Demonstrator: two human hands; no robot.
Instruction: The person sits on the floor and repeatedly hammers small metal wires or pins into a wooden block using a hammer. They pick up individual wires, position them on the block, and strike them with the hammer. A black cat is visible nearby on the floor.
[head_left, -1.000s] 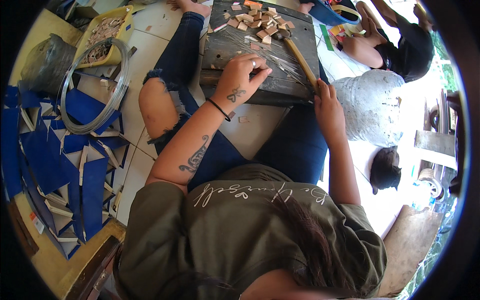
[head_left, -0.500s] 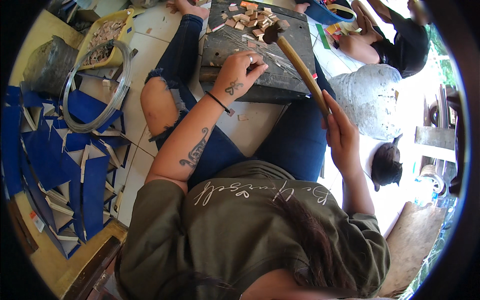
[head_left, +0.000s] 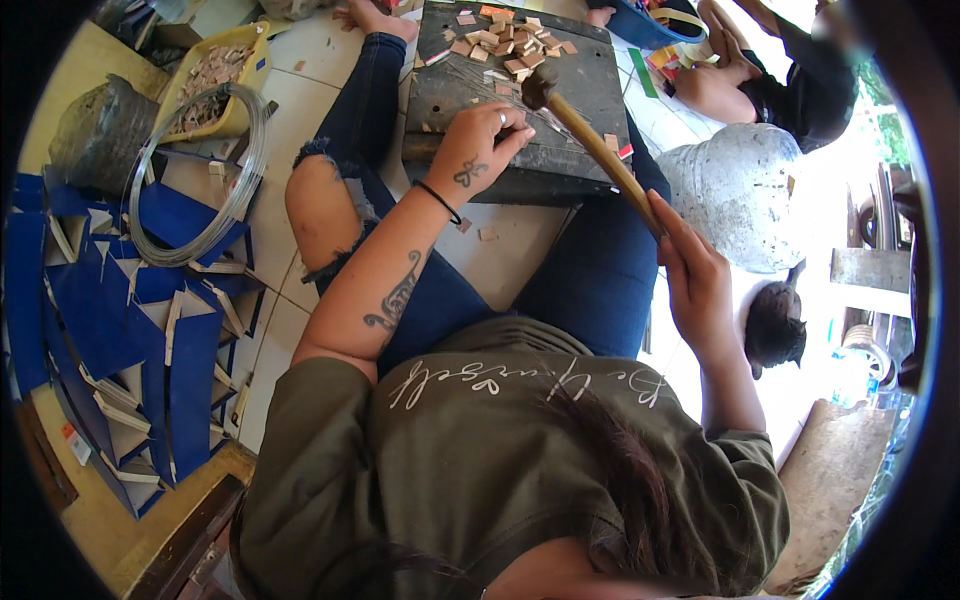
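My right hand (head_left: 697, 275) grips the lower end of a hammer (head_left: 597, 150) with a wooden handle. The dark hammer head hangs over the block, just beyond the fingertips of my left hand (head_left: 487, 142). That hand is closed in a pinch at the near part of a dark wooden block (head_left: 580, 80); what it pinches, if anything, is too small to make out. Thin straight lengths of wire (head_left: 465, 75) lie on the block beside it. Farther back on the same top is a heap of small wooden pieces (head_left: 513, 42).
At the left stand blue angled panels (head_left: 190, 370), a coil of wire (head_left: 135, 200) and a yellow basket (head_left: 262, 55) of wooden bits. To the right are a cloudy plastic container (head_left: 735, 190), a dark cat (head_left: 775, 325) and another person (head_left: 800, 100) beside a blue basin (head_left: 640, 30).
The hammer head has dropped slightly nearer my left hand, and my right hand has shifted a little right and toward me. My left hand keeps its pinch at about the same place.
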